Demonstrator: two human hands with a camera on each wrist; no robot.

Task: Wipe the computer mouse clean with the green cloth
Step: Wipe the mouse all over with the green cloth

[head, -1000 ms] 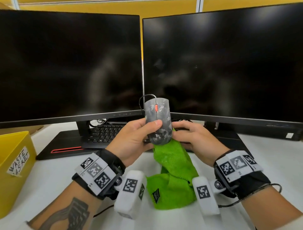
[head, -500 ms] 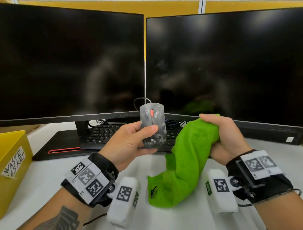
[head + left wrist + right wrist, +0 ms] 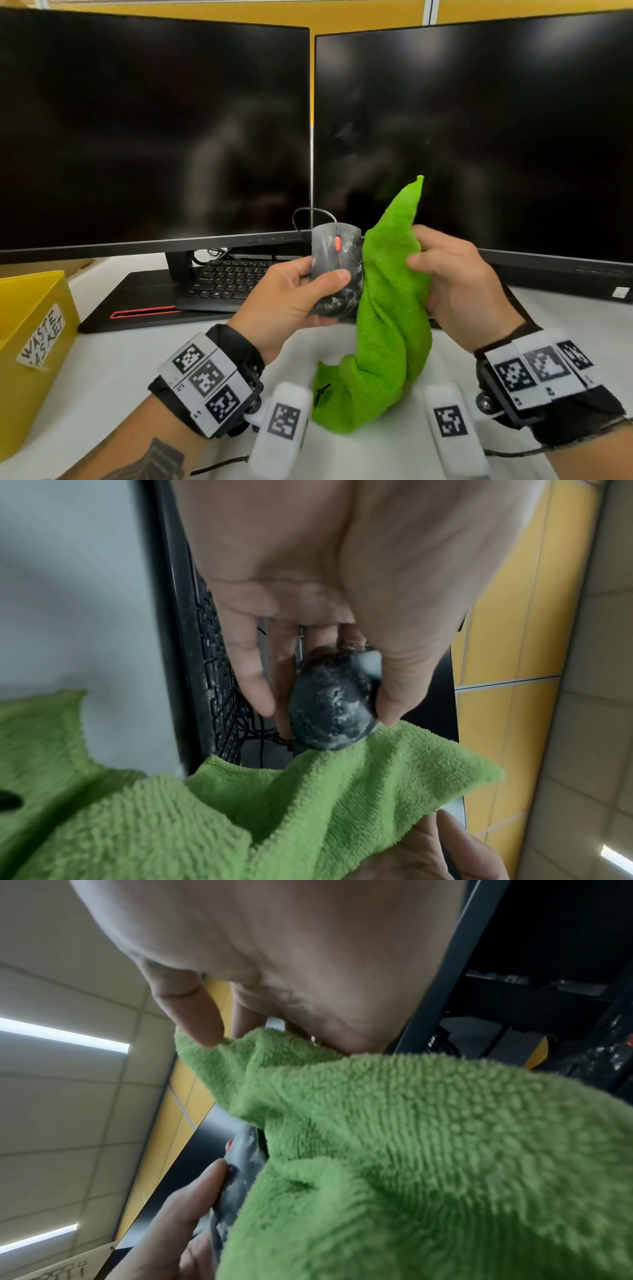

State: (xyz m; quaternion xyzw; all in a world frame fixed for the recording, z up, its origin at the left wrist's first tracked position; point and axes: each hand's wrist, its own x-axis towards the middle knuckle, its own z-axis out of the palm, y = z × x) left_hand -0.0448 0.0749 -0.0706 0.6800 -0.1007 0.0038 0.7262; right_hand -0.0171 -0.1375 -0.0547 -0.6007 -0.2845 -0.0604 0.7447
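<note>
Most of the mouse (image 3: 337, 270) is dusty white, held above the surface (image 3: 102, 370) in left hand (image 3: 291, 301) fingers; right hand (image 3: 455, 284) fingers pinch the cloth (image 3: 390, 308) against its side; wiping barely begun.

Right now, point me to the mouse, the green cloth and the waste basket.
mouse (image 3: 334, 253): head view, on its dusty top shell beside the red wheel.
green cloth (image 3: 390, 308): head view, mid-fold of the hanging part.
waste basket (image 3: 20, 342): head view, yellow side wall.
</note>
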